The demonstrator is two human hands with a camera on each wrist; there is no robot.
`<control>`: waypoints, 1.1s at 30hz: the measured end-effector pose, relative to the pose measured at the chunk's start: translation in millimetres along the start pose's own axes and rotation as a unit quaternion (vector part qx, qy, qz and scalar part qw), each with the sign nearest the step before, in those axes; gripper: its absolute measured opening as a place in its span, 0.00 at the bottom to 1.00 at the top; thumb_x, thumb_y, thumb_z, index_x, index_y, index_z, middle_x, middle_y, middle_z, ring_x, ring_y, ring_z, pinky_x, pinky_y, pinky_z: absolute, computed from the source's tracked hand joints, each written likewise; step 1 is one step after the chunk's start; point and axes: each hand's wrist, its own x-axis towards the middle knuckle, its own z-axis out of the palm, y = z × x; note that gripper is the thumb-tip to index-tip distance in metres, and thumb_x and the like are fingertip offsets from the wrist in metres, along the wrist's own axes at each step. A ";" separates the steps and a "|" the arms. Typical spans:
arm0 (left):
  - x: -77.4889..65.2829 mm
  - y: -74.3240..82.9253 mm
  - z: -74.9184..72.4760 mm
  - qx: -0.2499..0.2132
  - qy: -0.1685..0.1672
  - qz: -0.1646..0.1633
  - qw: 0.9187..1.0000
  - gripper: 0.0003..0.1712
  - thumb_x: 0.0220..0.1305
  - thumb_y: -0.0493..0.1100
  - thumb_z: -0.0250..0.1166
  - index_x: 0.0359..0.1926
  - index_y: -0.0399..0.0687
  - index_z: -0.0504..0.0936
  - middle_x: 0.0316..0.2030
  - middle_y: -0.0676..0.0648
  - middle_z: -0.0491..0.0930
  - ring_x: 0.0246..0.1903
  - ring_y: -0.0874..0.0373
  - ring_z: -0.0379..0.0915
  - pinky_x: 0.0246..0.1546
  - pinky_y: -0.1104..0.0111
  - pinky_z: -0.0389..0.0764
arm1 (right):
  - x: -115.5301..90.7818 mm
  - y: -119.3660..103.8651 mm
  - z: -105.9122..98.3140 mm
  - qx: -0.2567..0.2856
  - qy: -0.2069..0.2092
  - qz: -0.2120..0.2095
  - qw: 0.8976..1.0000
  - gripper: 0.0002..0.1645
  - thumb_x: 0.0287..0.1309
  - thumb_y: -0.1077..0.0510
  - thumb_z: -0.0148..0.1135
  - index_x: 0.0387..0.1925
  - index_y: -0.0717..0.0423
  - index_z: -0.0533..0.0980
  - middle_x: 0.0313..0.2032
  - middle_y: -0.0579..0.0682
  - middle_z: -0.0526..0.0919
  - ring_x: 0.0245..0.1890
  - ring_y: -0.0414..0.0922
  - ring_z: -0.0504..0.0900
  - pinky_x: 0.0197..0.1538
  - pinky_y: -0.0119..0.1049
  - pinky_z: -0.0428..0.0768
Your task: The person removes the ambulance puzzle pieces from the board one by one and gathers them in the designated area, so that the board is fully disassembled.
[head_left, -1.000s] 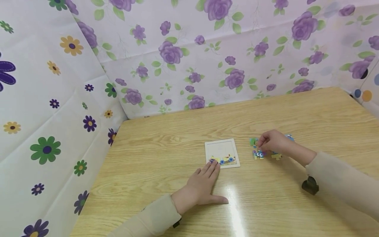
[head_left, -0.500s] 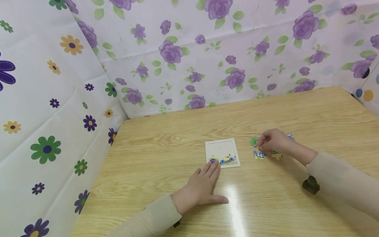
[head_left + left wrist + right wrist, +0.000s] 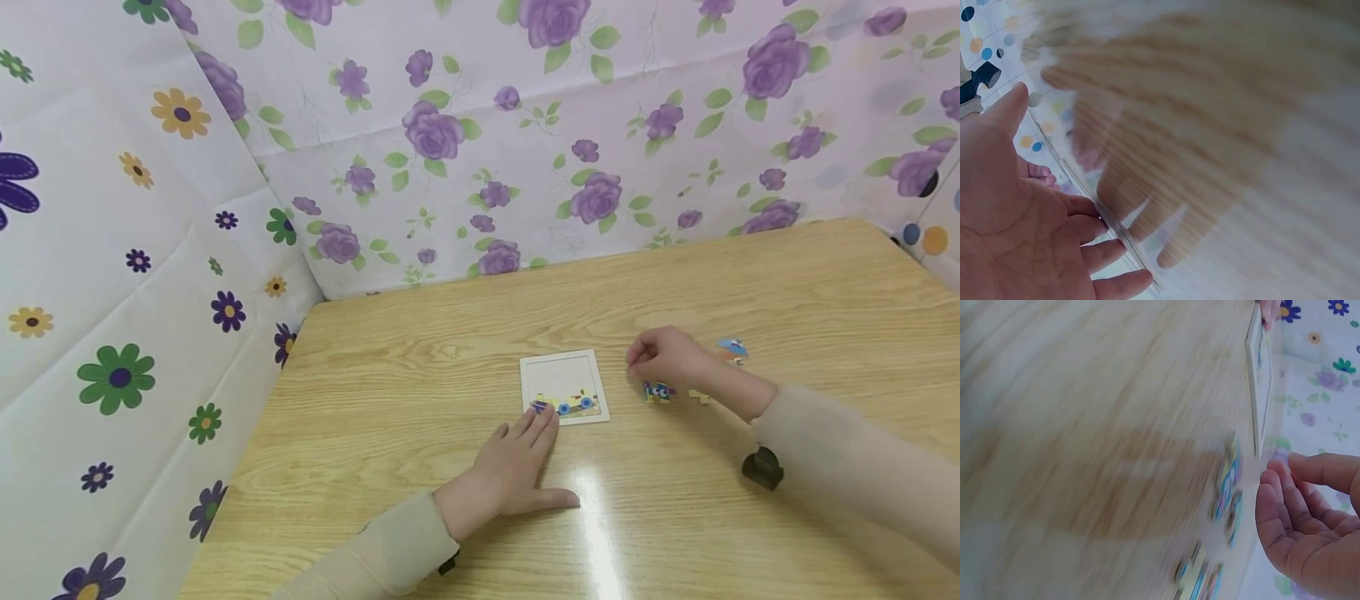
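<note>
My left hand point(image 3: 513, 462) lies flat with spread fingers, its fingertips on the near left corner of a square white puzzle tray point(image 3: 558, 367). A yellow vehicle with blue wheels point(image 3: 573, 404) fills the tray's near strip; the rest is bare. My right hand point(image 3: 667, 357) hovers to the right of the tray, thumb and index fingertips brought together point(image 3: 1288, 464). I cannot tell whether a puzzle piece is between them. Just beneath lies a blue puzzle piece with eyes point(image 3: 658, 392). A yellow puzzle piece point(image 3: 700, 397) and a blue-and-white one point(image 3: 733, 347) lie partly behind this hand and wrist.
The wooden table point(image 3: 420, 358) reaches back to a wall hung with purple-flowered cloth point(image 3: 450, 167). Another flowered cloth point(image 3: 150, 275) hangs along the left side. In the right wrist view, several loose pieces point(image 3: 1197, 575) lie on the tabletop.
My right hand has moved left toward the tray, now overlapping where a green puzzle piece showed; the blue-and-white piece behind the wrist shows more. My left hand has stayed on the tray.
</note>
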 end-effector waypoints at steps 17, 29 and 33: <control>0.8 1.1 -0.6 -0.007 0.002 -0.004 1.000 0.61 0.53 0.80 0.50 0.75 0.47 0.45 0.75 0.48 0.42 0.74 0.52 0.41 0.67 0.53 0.61 | 13.1 -20.3 34.0 -0.008 -0.054 -0.086 0.995 0.13 0.59 0.70 0.55 0.46 0.70 0.75 0.41 0.60 0.83 0.46 0.55 0.81 0.50 0.46 0.81; 0.0 1.2 -5.1 0.022 -0.003 -0.012 1.000 0.60 0.52 0.81 0.49 0.75 0.50 0.46 0.75 0.50 0.43 0.74 0.54 0.42 0.67 0.55 0.62 | 11.3 -29.4 41.0 -0.035 -0.074 -0.123 0.989 0.12 0.61 0.71 0.52 0.45 0.71 0.76 0.41 0.61 0.83 0.46 0.56 0.82 0.49 0.47 0.81; -0.5 1.8 -6.3 0.030 -0.007 -0.015 0.999 0.60 0.52 0.81 0.48 0.75 0.50 0.45 0.75 0.51 0.43 0.74 0.55 0.42 0.67 0.56 0.62 | 12.9 -30.2 41.8 -0.028 -0.075 -0.114 0.990 0.11 0.60 0.71 0.53 0.43 0.69 0.76 0.40 0.60 0.83 0.45 0.55 0.82 0.49 0.46 0.81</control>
